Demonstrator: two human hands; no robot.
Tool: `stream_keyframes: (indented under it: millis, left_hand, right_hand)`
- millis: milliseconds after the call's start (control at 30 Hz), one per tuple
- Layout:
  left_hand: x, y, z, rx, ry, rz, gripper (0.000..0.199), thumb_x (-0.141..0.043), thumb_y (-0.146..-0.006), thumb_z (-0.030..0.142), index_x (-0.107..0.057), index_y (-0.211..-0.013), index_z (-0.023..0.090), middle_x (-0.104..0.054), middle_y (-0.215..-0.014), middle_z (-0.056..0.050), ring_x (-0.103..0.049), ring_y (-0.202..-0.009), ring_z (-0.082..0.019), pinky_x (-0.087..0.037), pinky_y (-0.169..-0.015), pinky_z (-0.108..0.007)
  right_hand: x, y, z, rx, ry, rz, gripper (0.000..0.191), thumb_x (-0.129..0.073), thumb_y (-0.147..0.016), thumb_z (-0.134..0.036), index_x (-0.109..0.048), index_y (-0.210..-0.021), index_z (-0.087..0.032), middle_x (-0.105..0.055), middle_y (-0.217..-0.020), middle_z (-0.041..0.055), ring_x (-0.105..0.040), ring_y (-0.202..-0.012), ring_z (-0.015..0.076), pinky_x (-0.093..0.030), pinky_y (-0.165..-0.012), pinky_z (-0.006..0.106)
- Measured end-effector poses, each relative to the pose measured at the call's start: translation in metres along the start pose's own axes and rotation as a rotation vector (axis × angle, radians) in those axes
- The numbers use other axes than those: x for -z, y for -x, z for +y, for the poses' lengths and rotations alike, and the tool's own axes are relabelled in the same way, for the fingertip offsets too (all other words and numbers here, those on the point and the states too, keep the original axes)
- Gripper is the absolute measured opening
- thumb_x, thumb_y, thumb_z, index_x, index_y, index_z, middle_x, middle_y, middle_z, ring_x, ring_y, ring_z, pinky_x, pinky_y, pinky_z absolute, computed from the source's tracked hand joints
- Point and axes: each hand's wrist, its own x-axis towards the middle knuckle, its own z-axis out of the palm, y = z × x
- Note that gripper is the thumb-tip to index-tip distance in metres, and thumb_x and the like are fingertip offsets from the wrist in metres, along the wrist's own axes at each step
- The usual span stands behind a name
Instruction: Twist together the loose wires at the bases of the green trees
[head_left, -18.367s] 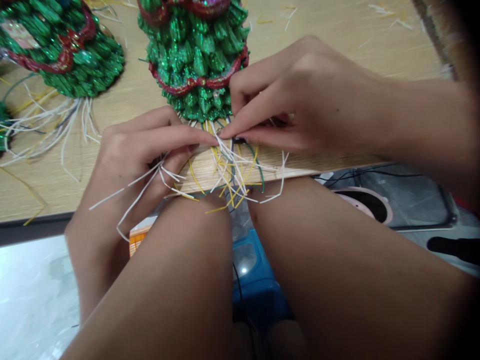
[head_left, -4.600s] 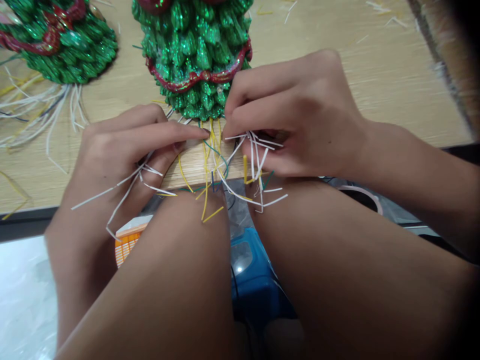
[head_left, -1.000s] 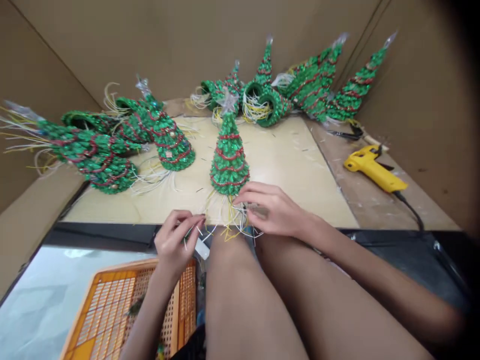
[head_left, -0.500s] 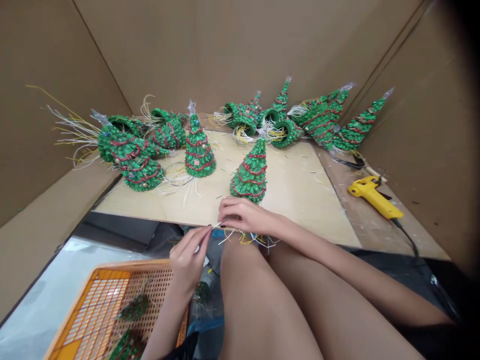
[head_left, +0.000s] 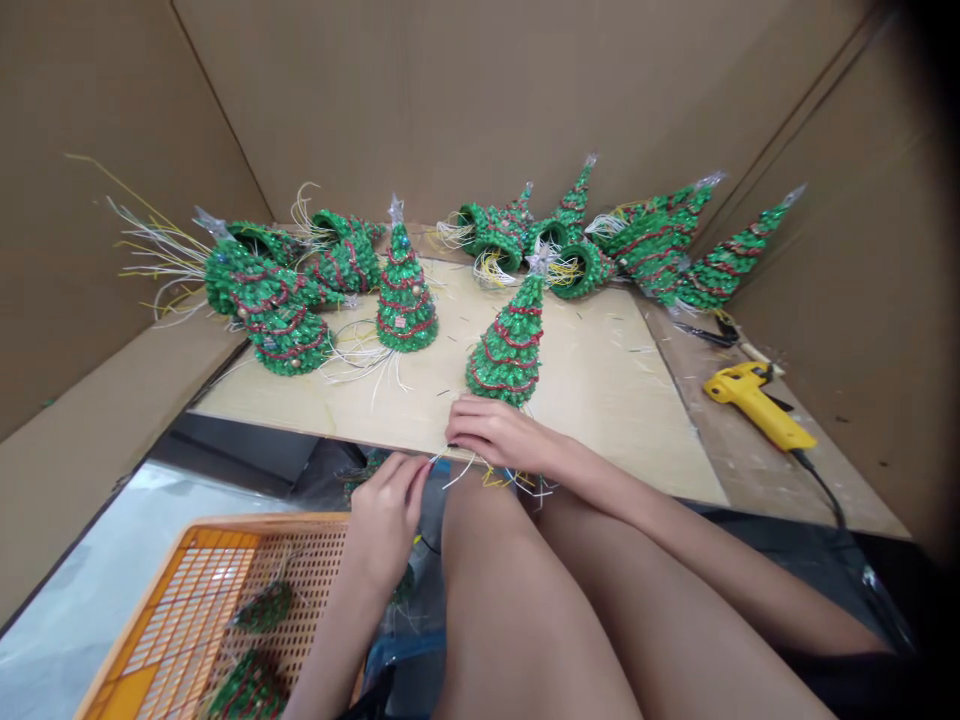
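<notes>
A small green tinsel Christmas tree [head_left: 506, 350] with red garland and a clear star stands upright at the front of the wooden board [head_left: 600, 430]. Just in front of its base, my right hand [head_left: 495, 435] has its fingers closed on thin wires at the board's edge. Lower and to the left, my left hand [head_left: 390, 510] pinches the end of a thin white wire [head_left: 439, 457] that runs between both hands. More white and yellow wire ends [head_left: 495, 478] dangle below my right hand over my knee. The exact contact at my fingertips is too small to make out.
Another tree [head_left: 405, 300] stands left of centre, and several lie along the back with trailing wires. At right are a yellow glue gun [head_left: 757, 405] and a dark plier-like tool [head_left: 709, 332]. An orange basket [head_left: 180, 540] with small trees sits lower left. Cardboard walls surround the board.
My left hand has turned so its back faces up more, still pinching the white wire. The right hand stays at the board's edge. The whole view has shifted slightly.
</notes>
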Motion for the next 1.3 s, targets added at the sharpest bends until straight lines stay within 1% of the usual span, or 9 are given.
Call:
stream_keyframes:
  millis: [200,400,500,633,767,900,1133,1300]
  left_hand:
    - [0.003,-0.001,0.004,0.064,0.019,-0.029,0.017,-0.049,-0.088,0.016,-0.065,-0.083,0.017,-0.066,-0.076,-0.003,-0.063,-0.066,-0.014,-0.048,-0.062,-0.025]
    - [0.006,0.002,0.003,0.142,0.099,-0.094,0.017,-0.048,-0.089,0.02,-0.064,-0.082,0.017,-0.065,-0.075,-0.002,-0.06,-0.063,-0.013,-0.048,-0.06,-0.024]
    - [0.007,0.003,0.002,0.158,0.121,-0.111,0.018,-0.048,-0.089,0.022,-0.063,-0.082,0.017,-0.064,-0.073,-0.002,-0.06,-0.063,-0.013,-0.048,-0.059,-0.024]
    - [0.01,0.004,0.001,0.141,0.083,-0.133,0.019,-0.047,-0.09,0.022,-0.062,-0.081,0.016,-0.063,-0.073,-0.001,-0.059,-0.063,-0.013,-0.046,-0.06,-0.024]
    - [0.015,0.003,0.003,0.068,-0.062,-0.158,0.021,-0.043,-0.092,0.02,-0.061,-0.082,0.016,-0.062,-0.075,-0.002,-0.06,-0.067,-0.014,-0.044,-0.061,-0.025]
    - [0.019,0.004,0.008,0.027,-0.162,-0.191,0.025,-0.041,-0.093,0.019,-0.06,-0.078,0.016,-0.061,-0.074,-0.003,-0.059,-0.064,-0.015,-0.041,-0.058,-0.025]
    - [0.024,0.004,0.011,0.033,-0.11,-0.235,0.025,-0.04,-0.094,0.021,-0.058,-0.077,0.016,-0.058,-0.072,-0.001,-0.057,-0.064,-0.014,-0.039,-0.059,-0.025]
    - [0.026,0.006,0.01,0.08,-0.07,-0.248,0.022,-0.043,-0.092,0.019,-0.058,-0.077,0.016,-0.058,-0.072,-0.001,-0.056,-0.064,-0.014,-0.038,-0.06,-0.026]
  right_hand:
    - [0.001,0.0,0.001,-0.015,-0.037,0.007,0.024,-0.036,-0.096,-0.019,-0.057,-0.085,-0.014,-0.053,-0.081,0.0055,-0.048,-0.077,0.0147,-0.041,-0.072,0.027]
    - [0.0,0.0,0.002,-0.052,-0.062,0.026,0.023,-0.037,-0.096,-0.02,-0.056,-0.085,-0.015,-0.052,-0.083,0.0059,-0.048,-0.079,0.0151,-0.041,-0.073,0.027]
    - [0.0,0.001,0.0,-0.056,-0.049,0.025,0.023,-0.036,-0.096,-0.021,-0.056,-0.085,-0.014,-0.05,-0.083,0.0056,-0.047,-0.08,0.0149,-0.041,-0.073,0.026]
    - [0.0,0.0,0.0,-0.05,-0.049,0.022,0.023,-0.035,-0.096,-0.02,-0.055,-0.084,-0.015,-0.05,-0.082,0.0053,-0.047,-0.079,0.0147,-0.04,-0.072,0.026]
    - [0.0,0.0,0.001,-0.038,-0.038,0.021,0.024,-0.034,-0.096,-0.02,-0.053,-0.083,-0.015,-0.049,-0.082,0.0054,-0.046,-0.078,0.0149,-0.039,-0.071,0.025]
    - [-0.001,0.0,0.002,-0.026,-0.024,0.021,0.024,-0.034,-0.096,-0.02,-0.053,-0.083,-0.015,-0.049,-0.082,0.0053,-0.046,-0.077,0.0147,-0.039,-0.071,0.025]
    - [-0.001,0.0,0.001,-0.016,-0.012,0.033,0.024,-0.035,-0.096,-0.019,-0.053,-0.081,-0.015,-0.048,-0.081,0.0047,-0.045,-0.077,0.0143,-0.039,-0.07,0.025]
    - [-0.001,0.0,0.001,-0.013,-0.01,0.04,0.024,-0.034,-0.096,-0.018,-0.054,-0.082,-0.014,-0.048,-0.081,0.0046,-0.045,-0.077,0.0143,-0.039,-0.069,0.025]
